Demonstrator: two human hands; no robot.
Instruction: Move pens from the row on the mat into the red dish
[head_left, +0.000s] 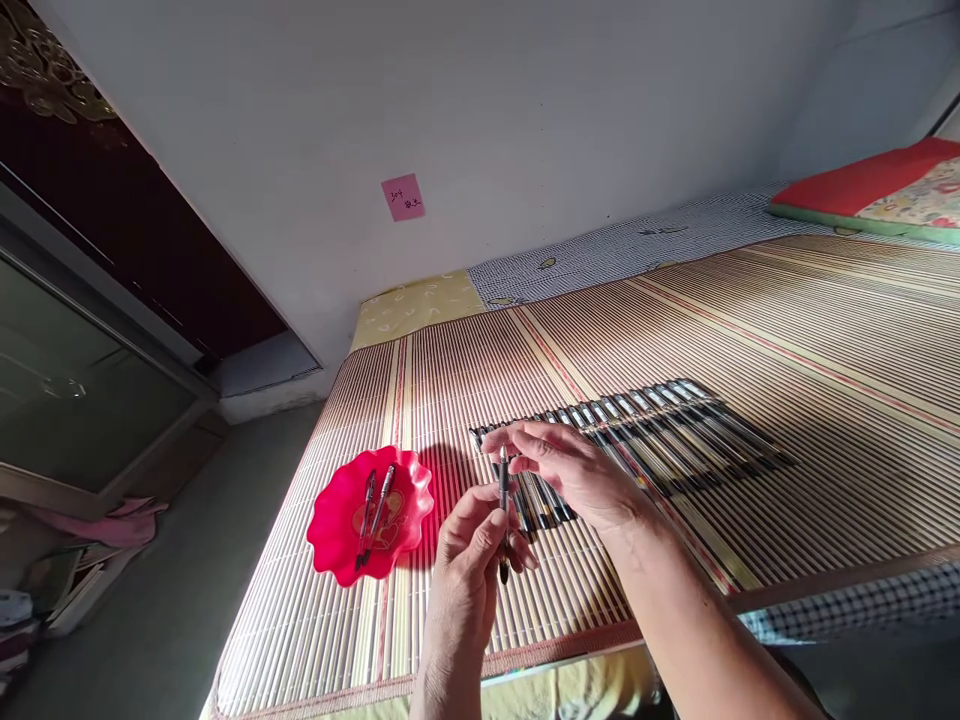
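My left hand [472,545] is closed around a pen [504,490], pinching it between thumb and fingers. The pen stands nearly upright, its pale pointed tip up and its dark end down. My right hand [562,465] is beside the tip, fingers stretched out and slightly bent, with nothing visible held in them. Whether a fingertip touches the pen, I cannot tell. Behind and right of my hands, a long row of black pens [675,440] lies side by side on the mat, partly hidden by my right hand. Two pens [377,515] rest in a red scalloped plate [330,525] at left.
A striped bamboo mat [352,620] covers the bed. Beyond it are a white wall with a pink note [403,197] and patterned cloth [540,275] along the edge. A red and floral pillow [847,185] lies far right. Left of the bed is floor [225,560] and a glass-fronted cabinet [75,380].
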